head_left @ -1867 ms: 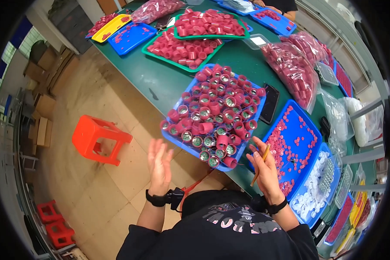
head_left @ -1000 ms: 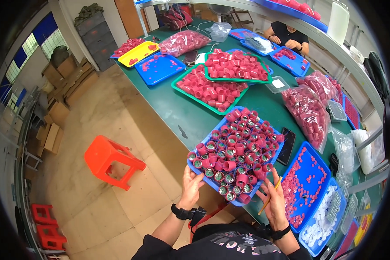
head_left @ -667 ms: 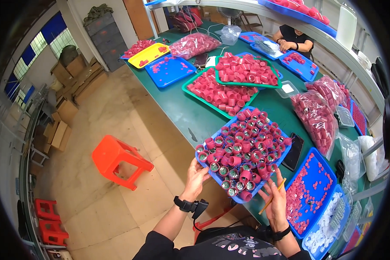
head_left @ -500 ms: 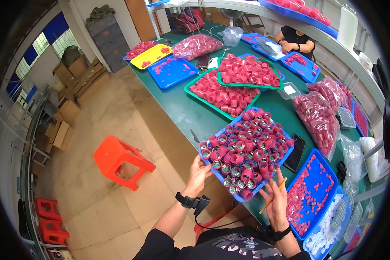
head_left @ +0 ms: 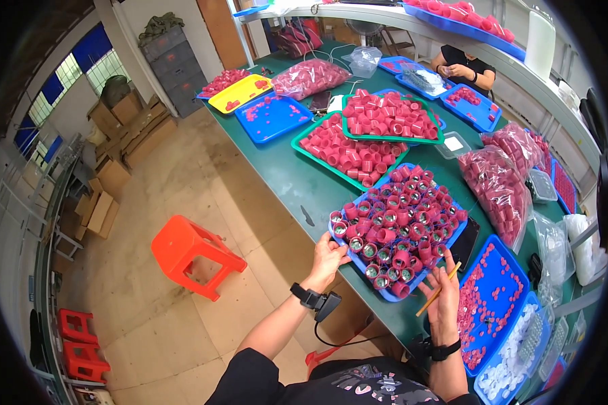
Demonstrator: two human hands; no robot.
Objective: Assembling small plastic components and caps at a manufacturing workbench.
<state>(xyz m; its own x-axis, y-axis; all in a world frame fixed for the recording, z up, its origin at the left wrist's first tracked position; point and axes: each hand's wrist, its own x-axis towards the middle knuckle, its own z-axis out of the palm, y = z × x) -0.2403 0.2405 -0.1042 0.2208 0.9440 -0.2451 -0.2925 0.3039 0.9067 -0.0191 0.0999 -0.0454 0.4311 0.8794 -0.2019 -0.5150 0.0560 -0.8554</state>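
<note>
A blue tray full of dark pink cups, some with green and silvery contents, lies at the table's near edge. My left hand grips its left edge, fingers underneath and thumb at the rim. By the tray's near right corner is my right hand, partly curled, with a thin yellowish stick across its fingers. Its fingertips reach the tray's rim. Just past the tray's far side, green trays of pink cups overlap, one resting on the other.
A dark phone lies right of the tray. Nearer me are blue trays of small pink pieces and white pieces. Bags of pink cups stand farther right. Across the green table sits another person. An orange stool stands left.
The tray of pink cups has shifted right and farther onto the table, with both hands moving along. The stick stays in my right hand. The other person's hands have moved.
</note>
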